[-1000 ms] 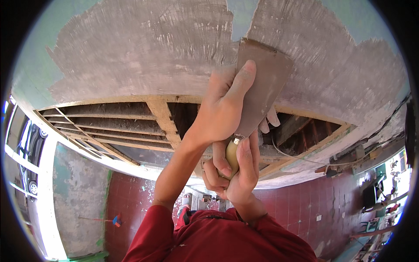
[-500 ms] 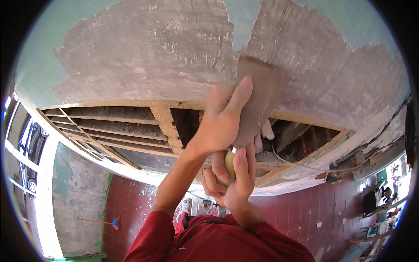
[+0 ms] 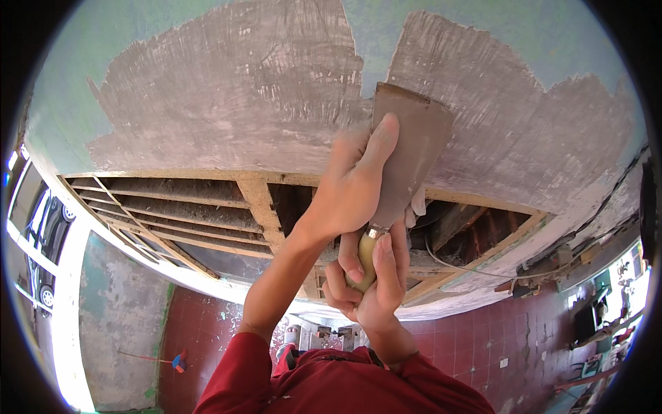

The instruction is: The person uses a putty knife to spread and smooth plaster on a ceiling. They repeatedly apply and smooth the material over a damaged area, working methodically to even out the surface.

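Observation:
A wide scraper [image 3: 412, 155] with a dusty grey blade and a yellowish handle [image 3: 367, 260] is raised against the wall. My right hand [image 3: 378, 290] is wrapped round the handle, below the metal collar. My left hand [image 3: 350, 183] grips the blade's left side, thumb laid on its face; its other fingers are blurred or hidden. The blade's front edge meets the wall [image 3: 296, 90] beside the lower end of a narrow strip of green paint [image 3: 376, 52]. Around that strip the surface is bare, grey and scratched, with ragged green paint along the upper border.
Below the bare area run a wooden frame [image 3: 258, 207] with dark gaps and slats [image 3: 186, 193]. A cable [image 3: 476, 270] hangs at the right. Under me are a red tiled floor [image 3: 455, 345] with paint flakes and a stepped support [image 3: 334, 336]. A broom [image 3: 179, 361] lies lower left.
The scraper's edge has shifted slightly upward along the wall, with both hands keeping their hold. My view has tilted a little, so the wall sits lower in the picture.

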`<state>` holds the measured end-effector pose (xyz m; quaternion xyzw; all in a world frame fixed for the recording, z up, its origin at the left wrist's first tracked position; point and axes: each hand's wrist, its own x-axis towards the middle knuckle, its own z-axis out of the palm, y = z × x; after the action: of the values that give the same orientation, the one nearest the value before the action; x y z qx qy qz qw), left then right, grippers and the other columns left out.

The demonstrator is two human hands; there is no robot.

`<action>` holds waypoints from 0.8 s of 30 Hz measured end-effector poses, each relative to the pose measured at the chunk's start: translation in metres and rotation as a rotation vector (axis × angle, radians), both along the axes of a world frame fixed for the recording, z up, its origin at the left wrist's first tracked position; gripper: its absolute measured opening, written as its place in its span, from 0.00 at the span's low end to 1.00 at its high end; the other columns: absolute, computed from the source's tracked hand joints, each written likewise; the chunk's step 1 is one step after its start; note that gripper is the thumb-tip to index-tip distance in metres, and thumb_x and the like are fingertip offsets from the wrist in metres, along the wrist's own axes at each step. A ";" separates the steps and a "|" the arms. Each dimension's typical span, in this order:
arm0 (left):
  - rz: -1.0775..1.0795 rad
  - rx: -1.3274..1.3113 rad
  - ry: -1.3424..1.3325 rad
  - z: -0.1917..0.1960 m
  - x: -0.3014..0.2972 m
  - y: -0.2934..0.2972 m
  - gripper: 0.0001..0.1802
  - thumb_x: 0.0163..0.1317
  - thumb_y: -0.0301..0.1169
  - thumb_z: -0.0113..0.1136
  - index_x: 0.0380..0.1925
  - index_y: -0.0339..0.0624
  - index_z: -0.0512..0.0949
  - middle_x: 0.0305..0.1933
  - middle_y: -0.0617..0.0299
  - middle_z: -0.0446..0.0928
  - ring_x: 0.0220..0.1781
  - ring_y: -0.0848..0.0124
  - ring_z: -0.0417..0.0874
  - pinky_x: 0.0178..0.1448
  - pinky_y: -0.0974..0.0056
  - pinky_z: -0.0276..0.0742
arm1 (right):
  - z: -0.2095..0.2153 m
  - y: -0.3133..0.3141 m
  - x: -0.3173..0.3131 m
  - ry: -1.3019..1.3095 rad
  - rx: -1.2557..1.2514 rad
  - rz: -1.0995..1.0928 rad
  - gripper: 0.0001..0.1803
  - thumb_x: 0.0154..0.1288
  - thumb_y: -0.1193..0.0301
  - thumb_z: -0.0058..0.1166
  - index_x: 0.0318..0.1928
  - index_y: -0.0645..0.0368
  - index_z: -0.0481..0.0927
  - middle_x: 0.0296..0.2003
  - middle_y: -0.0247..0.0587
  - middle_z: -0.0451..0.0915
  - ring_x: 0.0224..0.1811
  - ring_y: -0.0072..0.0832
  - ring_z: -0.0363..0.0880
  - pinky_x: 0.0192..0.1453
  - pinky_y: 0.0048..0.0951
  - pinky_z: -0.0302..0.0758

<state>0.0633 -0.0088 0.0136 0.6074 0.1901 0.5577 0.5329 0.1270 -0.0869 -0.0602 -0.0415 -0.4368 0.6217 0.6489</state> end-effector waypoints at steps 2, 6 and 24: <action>0.037 0.020 0.038 -0.001 0.000 0.002 0.25 0.73 0.47 0.46 0.34 0.32 0.78 0.29 0.65 0.76 0.29 0.81 0.73 0.31 0.73 0.66 | 0.013 -0.007 -0.001 0.005 -0.038 -0.024 0.21 0.78 0.57 0.26 0.66 0.49 0.52 0.23 0.33 0.61 0.08 0.15 0.50 0.07 0.18 0.49; 0.160 0.144 0.025 -0.022 0.007 0.008 0.26 0.74 0.43 0.43 0.24 0.31 0.73 0.19 0.66 0.70 0.25 0.80 0.67 0.26 0.68 0.62 | -0.002 -0.005 -0.003 0.037 -0.035 -0.027 0.21 0.78 0.58 0.27 0.65 0.52 0.53 0.23 0.34 0.61 0.08 0.16 0.51 0.07 0.19 0.49; 0.042 0.046 -0.005 0.026 0.001 -0.003 0.25 0.74 0.41 0.42 0.25 0.31 0.72 0.21 0.66 0.69 0.27 0.80 0.65 0.29 0.68 0.62 | 0.023 0.003 -0.007 0.024 -0.040 -0.073 0.19 0.78 0.57 0.28 0.61 0.52 0.58 0.21 0.32 0.60 0.08 0.15 0.48 0.07 0.18 0.48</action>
<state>0.0644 -0.0121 0.0391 0.6142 0.1885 0.5743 0.5073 0.1197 -0.0841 -0.0375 -0.0631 -0.4147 0.6066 0.6754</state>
